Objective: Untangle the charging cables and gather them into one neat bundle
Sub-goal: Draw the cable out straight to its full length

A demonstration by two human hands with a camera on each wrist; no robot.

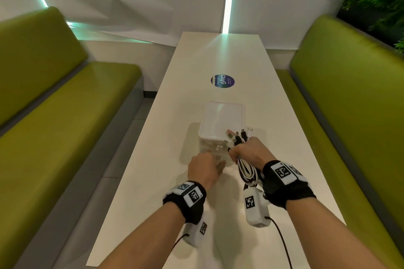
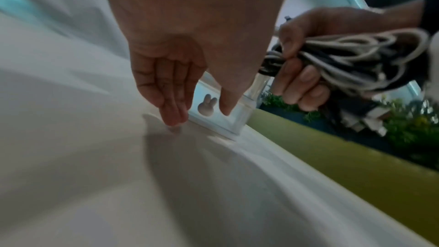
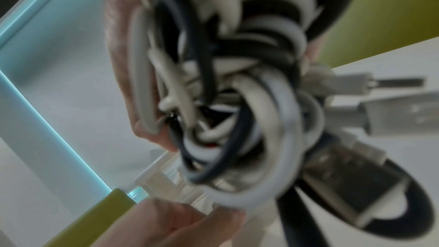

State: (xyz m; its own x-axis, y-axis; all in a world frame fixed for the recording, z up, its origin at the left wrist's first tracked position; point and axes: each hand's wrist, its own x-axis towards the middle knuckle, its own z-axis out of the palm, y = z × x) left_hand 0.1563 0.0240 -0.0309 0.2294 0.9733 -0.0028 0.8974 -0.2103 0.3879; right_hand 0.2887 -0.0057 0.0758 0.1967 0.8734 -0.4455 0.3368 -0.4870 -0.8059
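right hand (image 1: 248,152) clenched round cables (image 1: 246,169), plug ends fanned up beside box (image 1: 220,123), presumably keeping bundle together; left hand (image 1: 204,168), fingers (image 2: 172,109) straight, steadying box wall on table (image 1: 153,170).

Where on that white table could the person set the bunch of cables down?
Bare tabletop runs along the left of the clear box, and more lies beyond the round sticker toward the wall. It is crowded at the box's near end: the left hand touches it, and the right hand grips the cable bundle beside it.
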